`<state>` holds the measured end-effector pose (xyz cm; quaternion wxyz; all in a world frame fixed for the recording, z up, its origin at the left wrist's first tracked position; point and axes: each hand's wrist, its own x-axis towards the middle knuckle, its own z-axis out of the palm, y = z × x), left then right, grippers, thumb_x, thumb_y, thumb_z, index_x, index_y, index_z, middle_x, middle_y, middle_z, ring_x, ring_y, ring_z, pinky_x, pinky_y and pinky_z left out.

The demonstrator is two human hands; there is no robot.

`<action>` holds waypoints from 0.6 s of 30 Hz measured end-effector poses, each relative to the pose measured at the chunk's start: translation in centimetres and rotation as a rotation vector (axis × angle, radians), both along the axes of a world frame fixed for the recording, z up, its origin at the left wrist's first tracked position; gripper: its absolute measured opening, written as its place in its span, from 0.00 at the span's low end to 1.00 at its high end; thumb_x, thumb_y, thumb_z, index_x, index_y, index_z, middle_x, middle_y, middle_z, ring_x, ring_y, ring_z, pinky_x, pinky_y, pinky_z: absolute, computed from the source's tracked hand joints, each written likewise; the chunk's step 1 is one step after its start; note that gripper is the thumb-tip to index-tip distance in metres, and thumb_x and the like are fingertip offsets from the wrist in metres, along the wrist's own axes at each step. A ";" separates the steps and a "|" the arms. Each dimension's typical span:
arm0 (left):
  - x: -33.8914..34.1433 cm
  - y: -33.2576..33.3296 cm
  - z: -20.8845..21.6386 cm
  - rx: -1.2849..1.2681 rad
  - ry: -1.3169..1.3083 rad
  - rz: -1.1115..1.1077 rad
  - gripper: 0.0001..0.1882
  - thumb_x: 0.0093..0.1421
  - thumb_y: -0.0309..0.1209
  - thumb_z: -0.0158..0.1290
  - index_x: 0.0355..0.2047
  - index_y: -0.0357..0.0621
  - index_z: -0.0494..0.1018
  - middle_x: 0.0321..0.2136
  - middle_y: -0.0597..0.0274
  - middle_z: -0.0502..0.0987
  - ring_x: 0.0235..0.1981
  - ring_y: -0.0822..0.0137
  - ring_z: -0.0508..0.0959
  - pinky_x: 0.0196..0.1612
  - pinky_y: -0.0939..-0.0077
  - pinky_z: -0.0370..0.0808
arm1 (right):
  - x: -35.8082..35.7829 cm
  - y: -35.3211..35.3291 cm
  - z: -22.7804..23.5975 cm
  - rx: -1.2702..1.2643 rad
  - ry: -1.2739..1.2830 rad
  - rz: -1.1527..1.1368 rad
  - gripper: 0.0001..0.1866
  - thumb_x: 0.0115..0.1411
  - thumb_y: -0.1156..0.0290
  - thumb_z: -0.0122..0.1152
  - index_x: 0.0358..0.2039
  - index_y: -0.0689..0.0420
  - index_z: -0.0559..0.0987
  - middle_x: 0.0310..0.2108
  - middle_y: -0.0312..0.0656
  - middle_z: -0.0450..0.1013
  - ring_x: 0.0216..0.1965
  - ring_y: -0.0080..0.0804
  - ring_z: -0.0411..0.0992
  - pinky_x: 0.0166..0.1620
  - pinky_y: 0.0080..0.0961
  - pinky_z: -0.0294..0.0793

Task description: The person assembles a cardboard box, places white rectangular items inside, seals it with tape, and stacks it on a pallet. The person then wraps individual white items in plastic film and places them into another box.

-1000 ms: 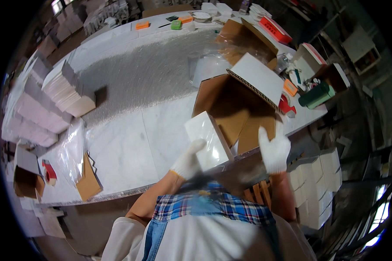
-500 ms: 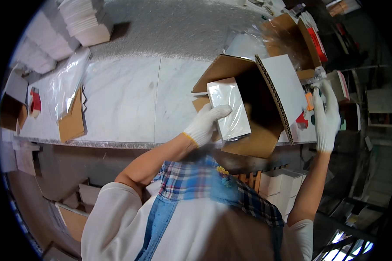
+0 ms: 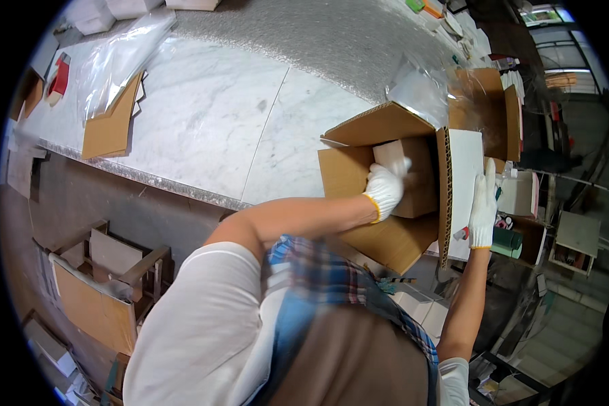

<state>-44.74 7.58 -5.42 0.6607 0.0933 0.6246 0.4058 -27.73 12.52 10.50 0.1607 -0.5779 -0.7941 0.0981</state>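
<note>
A person in white knit gloves packs an open brown corrugated cardboard carton (image 3: 379, 196) at the near edge of a white marble table (image 3: 203, 115). The left hand (image 3: 386, 189) grips a pale flat box (image 3: 406, 172), lowering it inside the carton. The right hand (image 3: 484, 206) lies flat, holding back the carton's right flap (image 3: 463, 183). The step looks like seating the box; next it likely needs release.

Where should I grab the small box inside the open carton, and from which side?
Probably from above, by the small box's top edges. It sits down inside the open carton, whose walls block its sides; the left hand already rests on its top, and the right hand holds the white-faced flap open.
</note>
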 end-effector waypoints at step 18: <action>-0.5 7.1 -1.0 0.417 0.125 -0.974 0.29 0.62 0.52 0.55 0.57 0.48 0.73 0.46 0.60 0.79 0.39 0.60 0.80 0.38 0.64 0.72 | -2.3 -0.5 1.0 -0.039 0.098 0.011 0.33 0.76 0.55 0.44 0.73 0.62 0.59 0.72 0.54 0.60 0.71 0.45 0.62 0.71 0.33 0.58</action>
